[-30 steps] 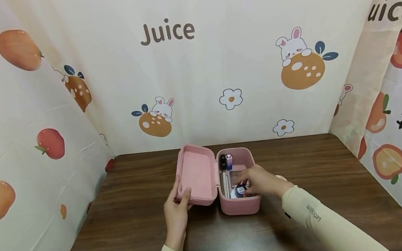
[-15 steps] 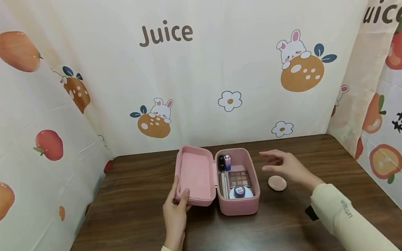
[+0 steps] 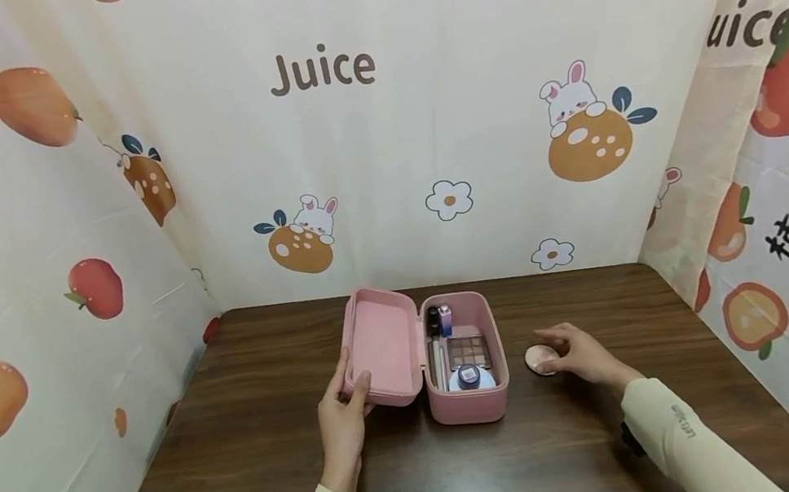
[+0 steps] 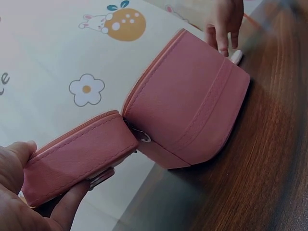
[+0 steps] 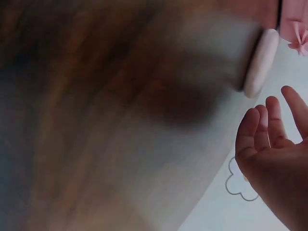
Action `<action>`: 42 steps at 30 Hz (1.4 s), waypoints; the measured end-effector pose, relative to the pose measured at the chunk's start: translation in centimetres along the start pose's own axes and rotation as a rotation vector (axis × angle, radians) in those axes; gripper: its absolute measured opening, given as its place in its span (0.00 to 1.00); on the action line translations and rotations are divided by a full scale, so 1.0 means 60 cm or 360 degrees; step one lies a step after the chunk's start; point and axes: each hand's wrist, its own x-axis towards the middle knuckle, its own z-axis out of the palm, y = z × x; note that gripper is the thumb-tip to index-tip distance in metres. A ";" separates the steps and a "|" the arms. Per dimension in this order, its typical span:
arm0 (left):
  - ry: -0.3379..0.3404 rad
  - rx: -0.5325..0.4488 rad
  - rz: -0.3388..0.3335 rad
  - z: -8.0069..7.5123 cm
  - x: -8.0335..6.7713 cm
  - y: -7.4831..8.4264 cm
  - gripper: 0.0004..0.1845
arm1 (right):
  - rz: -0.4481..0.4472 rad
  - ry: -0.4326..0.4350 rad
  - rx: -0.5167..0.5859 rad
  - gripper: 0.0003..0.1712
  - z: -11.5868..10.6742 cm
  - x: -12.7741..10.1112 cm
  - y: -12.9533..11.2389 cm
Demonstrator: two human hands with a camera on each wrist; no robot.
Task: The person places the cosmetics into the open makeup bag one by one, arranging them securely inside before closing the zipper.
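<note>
- A pink case (image 3: pixel 465 369) stands open near the middle of the table (image 3: pixel 260 476), closer to the far edge than to yours, and its lid (image 3: pixel 384 354) is swung out to the left.
- Inside the case you can see an eyeshadow palette (image 3: pixel 468 349), a round blue-capped jar (image 3: pixel 469 375) at the near end, and two small bottles (image 3: pixel 439 320) upright at the far end.
- A printed cloth (image 3: pixel 349 120) with fruit, rabbits and the word Juice hangs behind the far edge and along both sides of the table.
- Your left hand (image 3: pixel 342 421) grips the near edge of the lid, thumb on the inner side and fingers under it, as the left wrist view shows.
- The powder puff (image 3: pixel 540 359) lies flat on the table just to the right of the case, apart from its wall.
- Your right hand (image 3: pixel 581 354) is just right of the puff, fingers loosely spread and holding nothing; in the head view the fingertips reach the puff's edge, but you cannot tell whether they touch it.
- In the right wrist view the puff (image 5: pixel 261 62) sits beyond the fingertips with a gap showing.
</note>
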 end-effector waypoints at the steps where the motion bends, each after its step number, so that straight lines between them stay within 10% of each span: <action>1: 0.0000 -0.0001 0.0000 0.000 0.000 0.000 0.29 | -0.0001 -0.0009 -0.0016 0.42 0.001 -0.001 0.002; 42: 0.0011 -0.0007 -0.0032 0.000 0.003 -0.002 0.28 | -0.0017 0.0062 -0.0033 0.32 0.009 0.021 -0.011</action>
